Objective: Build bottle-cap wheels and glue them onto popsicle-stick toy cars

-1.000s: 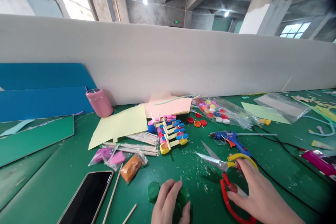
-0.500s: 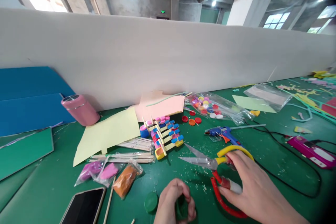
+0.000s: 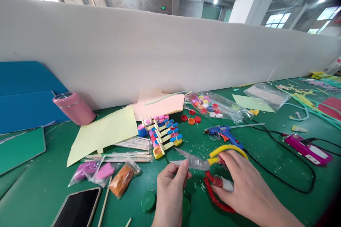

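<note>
My right hand (image 3: 234,181) is wrapped round the scissors (image 3: 198,164), with yellow and red handles; their blades stand apart and point left. My left hand (image 3: 174,181) is closed near the blade tips, thumb and fingers pinched together; whatever it holds is too small or hidden to name. Beside and partly behind the left wrist lie two green round lids, one at its left (image 3: 148,201) and one at its right (image 3: 185,206). Just beyond the blades stands a small stick-and-cap model (image 3: 165,134) in yellow, blue and pink.
A blue glue gun (image 3: 226,135) with a black cord lies behind the scissors. At the left are a phone (image 3: 77,208), bagged orange clay (image 3: 123,181), wooden sticks (image 3: 122,156) and a pink cup (image 3: 74,108). Bagged coloured caps (image 3: 206,103) lie at the back.
My left hand has risen from the table to the scissors' blade tips, uncovering a green lid below it. The view has shifted slightly, and the right hand still holds the open scissors.
</note>
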The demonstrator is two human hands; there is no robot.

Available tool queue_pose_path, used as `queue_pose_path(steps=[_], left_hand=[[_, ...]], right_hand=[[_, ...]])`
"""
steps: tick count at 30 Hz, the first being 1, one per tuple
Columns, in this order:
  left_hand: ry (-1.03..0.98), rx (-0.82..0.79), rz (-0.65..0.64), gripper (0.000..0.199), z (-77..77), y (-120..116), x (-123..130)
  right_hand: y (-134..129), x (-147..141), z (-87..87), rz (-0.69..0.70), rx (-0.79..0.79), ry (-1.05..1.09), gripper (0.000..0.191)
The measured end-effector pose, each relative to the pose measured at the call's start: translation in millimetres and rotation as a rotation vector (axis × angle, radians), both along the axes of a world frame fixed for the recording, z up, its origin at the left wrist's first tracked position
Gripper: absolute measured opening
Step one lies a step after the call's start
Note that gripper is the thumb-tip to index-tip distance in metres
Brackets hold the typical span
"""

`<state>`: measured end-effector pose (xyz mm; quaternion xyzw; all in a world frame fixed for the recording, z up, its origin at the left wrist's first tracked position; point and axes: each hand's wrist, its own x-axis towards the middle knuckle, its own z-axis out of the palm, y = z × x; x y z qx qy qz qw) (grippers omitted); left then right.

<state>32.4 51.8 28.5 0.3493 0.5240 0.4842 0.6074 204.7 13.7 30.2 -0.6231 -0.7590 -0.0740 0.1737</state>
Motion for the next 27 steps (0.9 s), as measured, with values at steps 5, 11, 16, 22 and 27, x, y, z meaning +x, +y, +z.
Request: queue_pose_path(steps=[5, 11, 16, 22, 27], left_hand=[[0.159, 0.066, -0.028, 0.035, 1.9, -1.0, -3.8], [0.199, 0.102, -0.123, 0.035, 11.5, -1.4, -6.9], [0.159, 0.057, -0.225, 0.027, 11.9, 1.7, -12.4], [0.119, 0.071, -0.242, 0.028, 5.1, 7.2, -21.2], [0.139, 0.073, -0.15, 0.025, 11.0, 4.7, -18.5]], right_hand=[[-2.5, 8.3, 3.9, -0.012, 0.0, -0.012, 0.039], [-4.6, 10.7, 6.4, -0.022, -0.001, -0.009, 0.037], [-3.5, 13.5, 9.1, -0.05, -0.028, -0.043, 0.037], [-3.0, 22.4, 13.9, -0.102, 0.007, -0.087, 0.029], [-7.4, 19.4, 14.0, -0.097, 0.015, -0.072, 0.031]])
